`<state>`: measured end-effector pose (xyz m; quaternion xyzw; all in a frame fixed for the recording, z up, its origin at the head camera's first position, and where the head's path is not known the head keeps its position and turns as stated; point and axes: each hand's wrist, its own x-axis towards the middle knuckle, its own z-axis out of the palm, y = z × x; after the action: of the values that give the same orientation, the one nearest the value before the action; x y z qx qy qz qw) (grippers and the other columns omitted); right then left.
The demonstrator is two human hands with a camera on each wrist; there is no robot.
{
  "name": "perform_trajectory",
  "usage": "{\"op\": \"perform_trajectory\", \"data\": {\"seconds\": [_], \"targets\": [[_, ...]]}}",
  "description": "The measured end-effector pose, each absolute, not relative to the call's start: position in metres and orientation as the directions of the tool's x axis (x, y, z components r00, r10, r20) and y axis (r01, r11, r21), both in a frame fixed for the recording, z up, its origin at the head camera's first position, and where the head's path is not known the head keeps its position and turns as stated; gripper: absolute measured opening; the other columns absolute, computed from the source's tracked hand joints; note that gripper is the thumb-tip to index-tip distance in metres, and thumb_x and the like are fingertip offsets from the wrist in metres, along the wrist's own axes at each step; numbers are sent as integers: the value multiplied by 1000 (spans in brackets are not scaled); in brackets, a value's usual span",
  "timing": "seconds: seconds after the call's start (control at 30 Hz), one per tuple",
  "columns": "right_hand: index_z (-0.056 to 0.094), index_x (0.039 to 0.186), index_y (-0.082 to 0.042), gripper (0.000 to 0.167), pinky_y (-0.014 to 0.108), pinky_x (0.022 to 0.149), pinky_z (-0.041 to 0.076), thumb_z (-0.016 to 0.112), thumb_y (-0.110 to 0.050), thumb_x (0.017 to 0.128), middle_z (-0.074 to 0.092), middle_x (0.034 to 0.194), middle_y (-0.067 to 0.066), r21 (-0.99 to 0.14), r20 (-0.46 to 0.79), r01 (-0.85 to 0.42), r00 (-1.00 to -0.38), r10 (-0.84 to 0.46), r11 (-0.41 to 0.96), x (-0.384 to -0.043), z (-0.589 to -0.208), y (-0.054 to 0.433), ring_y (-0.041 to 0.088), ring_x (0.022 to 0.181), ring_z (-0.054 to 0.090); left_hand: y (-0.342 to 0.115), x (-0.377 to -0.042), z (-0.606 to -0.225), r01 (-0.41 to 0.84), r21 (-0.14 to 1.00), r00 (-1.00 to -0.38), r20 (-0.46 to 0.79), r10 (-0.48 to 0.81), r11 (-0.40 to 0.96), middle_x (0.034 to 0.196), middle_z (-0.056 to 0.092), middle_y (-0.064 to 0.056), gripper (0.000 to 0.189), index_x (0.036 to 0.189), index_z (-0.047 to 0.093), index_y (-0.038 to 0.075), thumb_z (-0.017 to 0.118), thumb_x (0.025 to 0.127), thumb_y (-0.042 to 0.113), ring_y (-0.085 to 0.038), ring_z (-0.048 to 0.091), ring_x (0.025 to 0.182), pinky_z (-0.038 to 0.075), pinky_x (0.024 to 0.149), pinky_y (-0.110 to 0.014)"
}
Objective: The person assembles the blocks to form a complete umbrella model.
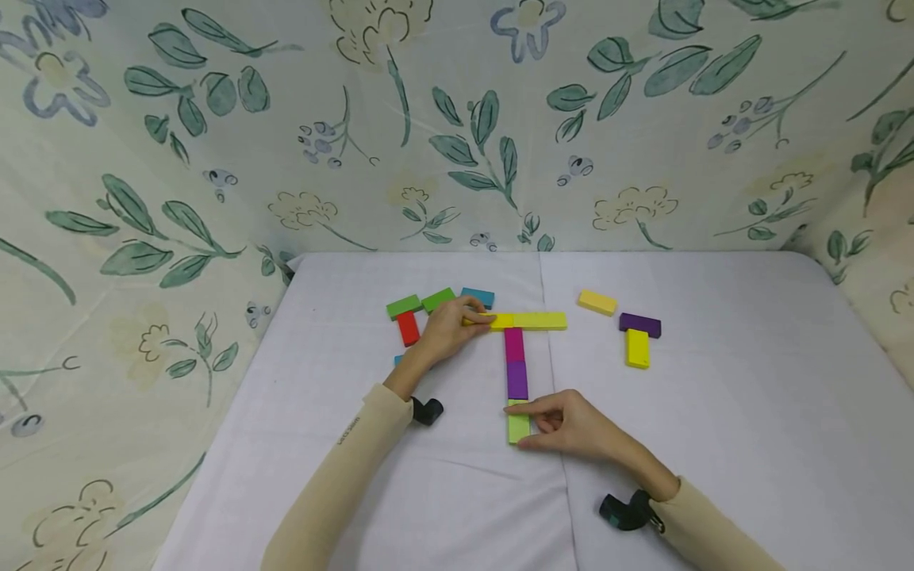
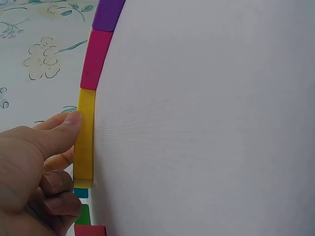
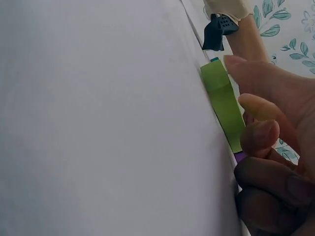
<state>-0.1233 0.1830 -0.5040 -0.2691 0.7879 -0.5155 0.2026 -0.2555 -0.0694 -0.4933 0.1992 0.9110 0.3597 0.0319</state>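
In the head view, our left hand point(image 1: 447, 328) pinches a yellow block point(image 2: 85, 153) at the purple block point(image 1: 517, 381)'s eleven o'clock, and our right hand point(image 1: 580, 428) pinches a lime block point(image 1: 518, 429) at its six o'clock.

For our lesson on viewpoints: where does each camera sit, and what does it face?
Head-worn: looks forward and down over the table; left hand, right hand, sleeves show.
Left wrist: faces a yellow block; left hand shows.
Right wrist: faces a green block; right hand and left forearm show.
Head and left wrist views share the magenta block.
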Motion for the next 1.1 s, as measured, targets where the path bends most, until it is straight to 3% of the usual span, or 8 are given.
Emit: {"op": "perform_trajectory", "data": {"seconds": [0.33, 0.57, 0.83, 0.93, 1.1], "targets": [[77, 123, -13, 41, 17, 53, 32, 87, -23, 85, 45, 64, -1, -918, -32, -231, -765, -643, 321, -123, -507, 184, -2, 58, 40, -70, -255, -493, 332, 680, -920, 82, 383, 654, 119, 71, -3, 23, 116, 80, 16, 78, 93, 20, -25, 61, 114, 49, 102, -40], [77, 122, -11, 40, 18, 54, 34, 87, -22, 84, 50, 68, 8, -915, 18, -274, -760, -650, 295, -124, -508, 184, -1, 61, 42, -70, -255, -493, 323, 673, -925, 75, 373, 666, 119, 70, -2, 23, 115, 80, 17, 78, 93, 20, -24, 61, 112, 50, 100, -40], [76, 123, -9, 41, 21, 53, 33, 86, -21, 85, 51, 69, 9, -920, 33, -276, -761, -648, 277, -125, -506, 185, 0, 61, 42, -70, -255, -493, 329, 676, -923, 80, 378, 660, 119, 70, -1, 22, 115, 80, 17, 78, 93, 20, -24, 61, 113, 50, 101, -41], [75, 126, -10, 42, 22, 53, 32, 85, -21, 87, 49, 71, 4, -920, 2, -244, -786, -618, 308, -126, -501, 191, 3, 61, 41, -70, -255, -494, 334, 677, -921, 87, 380, 655, 118, 70, -2, 22, 115, 80, 17, 79, 93, 20, -24, 61, 112, 50, 101, -41], [73, 131, -15, 41, 21, 54, 34, 81, -23, 91, 49, 75, -2, -876, -38, -198, -881, -472, 440, -136, -491, 215, 8, 62, 44, -69, -255, -494, 336, 677, -921, 90, 380, 654, 118, 71, -2, 22, 114, 80, 16, 79, 93, 20, -24, 61, 112, 50, 101, -40]]}}
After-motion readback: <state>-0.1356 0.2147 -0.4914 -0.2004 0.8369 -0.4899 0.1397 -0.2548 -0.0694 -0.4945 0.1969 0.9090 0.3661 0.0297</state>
